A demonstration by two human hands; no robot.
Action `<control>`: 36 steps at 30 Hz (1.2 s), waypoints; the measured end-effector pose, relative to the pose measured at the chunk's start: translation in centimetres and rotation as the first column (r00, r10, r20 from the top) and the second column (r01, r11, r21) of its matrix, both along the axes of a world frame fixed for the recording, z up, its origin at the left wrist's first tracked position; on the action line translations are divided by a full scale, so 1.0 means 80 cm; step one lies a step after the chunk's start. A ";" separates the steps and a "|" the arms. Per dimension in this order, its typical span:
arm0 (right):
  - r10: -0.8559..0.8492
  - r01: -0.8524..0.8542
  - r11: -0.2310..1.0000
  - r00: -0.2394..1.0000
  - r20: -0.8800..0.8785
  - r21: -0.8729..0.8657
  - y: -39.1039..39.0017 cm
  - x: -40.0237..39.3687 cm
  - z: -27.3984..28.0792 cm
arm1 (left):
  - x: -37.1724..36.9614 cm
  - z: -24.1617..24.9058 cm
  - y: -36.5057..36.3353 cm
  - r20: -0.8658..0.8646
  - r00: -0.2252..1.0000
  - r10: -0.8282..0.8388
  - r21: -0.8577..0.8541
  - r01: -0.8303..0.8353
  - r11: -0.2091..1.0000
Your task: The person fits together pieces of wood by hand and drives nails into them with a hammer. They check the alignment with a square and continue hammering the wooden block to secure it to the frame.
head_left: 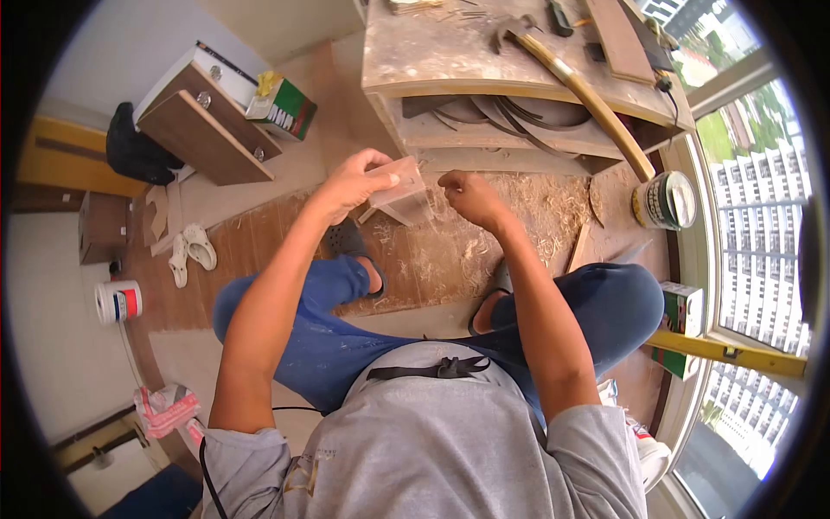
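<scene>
My left hand [347, 189] is closed on a small light-brown wooden piece [400, 183], with the thumb on its flat top. The piece is tilted, and a small dark spot shows on its upper face. Below its top, other wooden parts stick out, but I cannot make out how they join. Just right of it, apart from the wood, my right hand [474, 201] is held with curled fingers pressed together. Whatever the fingertips pinch, if anything, is too small to tell. Both hands are above a floor strewn with wood shavings [536, 208].
Ahead stands a dusty workbench [432, 52] with a wooden-handled claw hammer [588, 95] on it. Dark curved strips [510, 117] fill its shelf. A bucket [664, 201] stands by the window. Drawers [207, 143], a green box [285, 108] and white clogs [201, 249] are at left; a yellow level [735, 352] is at right.
</scene>
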State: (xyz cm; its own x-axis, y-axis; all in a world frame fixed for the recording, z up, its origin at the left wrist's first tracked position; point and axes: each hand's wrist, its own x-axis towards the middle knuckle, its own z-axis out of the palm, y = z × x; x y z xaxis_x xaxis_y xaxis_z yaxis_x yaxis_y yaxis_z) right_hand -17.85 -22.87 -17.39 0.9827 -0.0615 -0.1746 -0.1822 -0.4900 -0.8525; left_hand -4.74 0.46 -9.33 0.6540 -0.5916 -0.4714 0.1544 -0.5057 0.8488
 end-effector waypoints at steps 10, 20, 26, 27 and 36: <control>-0.112 0.560 0.537 0.789 0.604 -0.631 -0.146 -0.021 0.241 | 0.000 0.015 0.000 0.025 0.998 -0.062 0.092 0.059 0.994; -0.218 0.374 0.508 0.927 0.305 -0.776 -0.179 -0.011 0.216 | 0.027 -0.001 0.001 0.138 0.976 -0.167 0.136 0.148 0.980; -0.082 0.286 0.504 0.955 0.284 -0.815 -0.205 0.007 0.204 | 0.022 -0.004 0.002 0.248 0.947 -0.205 0.144 0.173 0.974; -0.020 0.291 0.501 0.945 0.325 -0.815 -0.209 0.010 0.200 | 0.023 -0.004 0.002 0.257 0.938 -0.233 0.153 0.199 0.968; -0.475 0.357 0.851 0.836 0.275 0.386 -0.058 -0.073 0.258 | 0.016 -0.003 -0.002 0.161 0.979 -0.123 0.127 0.104 0.986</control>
State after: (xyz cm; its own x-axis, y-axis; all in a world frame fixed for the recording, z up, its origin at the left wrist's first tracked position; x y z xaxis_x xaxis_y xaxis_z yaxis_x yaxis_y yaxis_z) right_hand -23.70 -27.55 3.23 0.8722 -0.4802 0.0927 0.0288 -0.1389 -0.9899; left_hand -3.46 0.32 -9.56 0.6613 -0.6136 -0.4315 -0.0491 -0.6094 0.7913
